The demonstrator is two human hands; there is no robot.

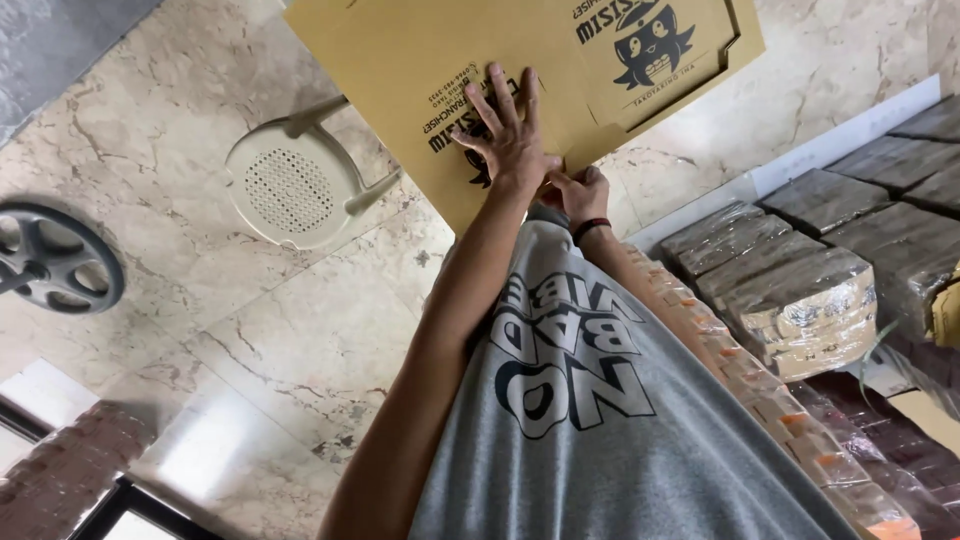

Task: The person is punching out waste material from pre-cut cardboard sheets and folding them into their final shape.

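Head view, looking down the wearer's grey printed shirt (610, 420). The left hand (510, 135) lies flat, fingers spread, pressed on a flat tan cardboard box blank (420, 70) printed in black and held out before the torso. The right hand (580, 192), with a dark wristband, pinches the blank's lower edge with curled fingers. Below: marble floor (200, 330), a white plastic stool (290, 190), and wrapped bundles of cardboard (800, 300) at right.

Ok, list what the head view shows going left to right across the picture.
Dark spoked wheel → white plastic stool → the hand pressed flat on the flat printed cardboard sheet → the other hand pinching the sheet's edge → wrapped stacks of cardboard.
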